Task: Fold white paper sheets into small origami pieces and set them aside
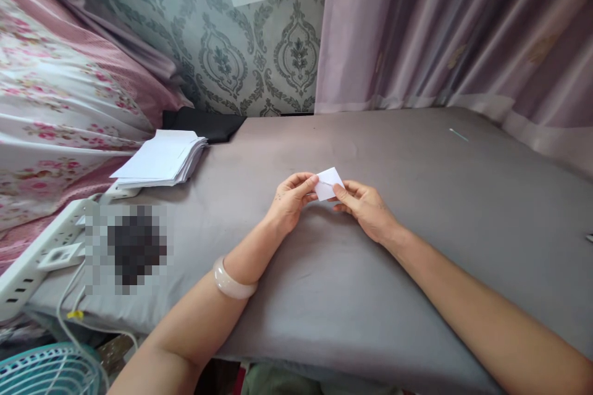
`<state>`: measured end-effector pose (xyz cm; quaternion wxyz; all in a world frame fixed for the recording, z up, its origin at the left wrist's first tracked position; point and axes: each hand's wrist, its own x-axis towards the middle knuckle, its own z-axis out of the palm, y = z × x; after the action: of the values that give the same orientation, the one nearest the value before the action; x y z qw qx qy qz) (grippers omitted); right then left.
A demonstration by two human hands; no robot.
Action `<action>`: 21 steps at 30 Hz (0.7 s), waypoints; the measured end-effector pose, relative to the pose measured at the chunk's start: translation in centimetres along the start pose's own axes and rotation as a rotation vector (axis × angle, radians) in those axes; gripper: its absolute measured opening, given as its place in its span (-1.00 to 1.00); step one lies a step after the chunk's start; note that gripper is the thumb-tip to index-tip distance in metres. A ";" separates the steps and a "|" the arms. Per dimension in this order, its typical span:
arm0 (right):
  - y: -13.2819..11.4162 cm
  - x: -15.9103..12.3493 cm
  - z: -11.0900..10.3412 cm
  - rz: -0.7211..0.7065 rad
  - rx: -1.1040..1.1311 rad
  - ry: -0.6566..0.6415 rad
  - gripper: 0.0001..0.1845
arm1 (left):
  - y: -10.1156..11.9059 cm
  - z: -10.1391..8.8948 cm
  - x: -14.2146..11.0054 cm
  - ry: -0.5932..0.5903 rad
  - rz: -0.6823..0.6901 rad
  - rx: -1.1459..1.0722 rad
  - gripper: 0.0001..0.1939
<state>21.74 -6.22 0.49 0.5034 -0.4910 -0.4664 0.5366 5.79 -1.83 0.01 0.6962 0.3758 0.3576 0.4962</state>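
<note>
A small piece of folded white paper (330,178) is held up between my two hands above the grey-covered table (417,247). My left hand (291,197) pinches its left corner between thumb and fingers. On the right side, my right hand (364,203) grips the paper, thumb on top and fingers behind it. A line like a fold edge crosses the paper's face. A pale bangle (231,284) circles my left forearm.
At the left lies a stack of white paper (157,157), with a black flat item (208,125) behind it. A white power strip (41,259) with cables runs along the left edge, near a pixelated patch. A teal fan (50,370) stands below. A thin stick (458,134) lies far right.
</note>
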 end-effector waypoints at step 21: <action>-0.2 0.8 -1.6 0.065 -0.025 0.024 -0.51 | -0.3 0.0 -0.6 -0.098 -0.179 0.367 -0.68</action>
<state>23.39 -5.37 0.46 0.4853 -0.5185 -0.4506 0.5409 5.74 -2.44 -0.15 0.6740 0.4866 0.4396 0.3401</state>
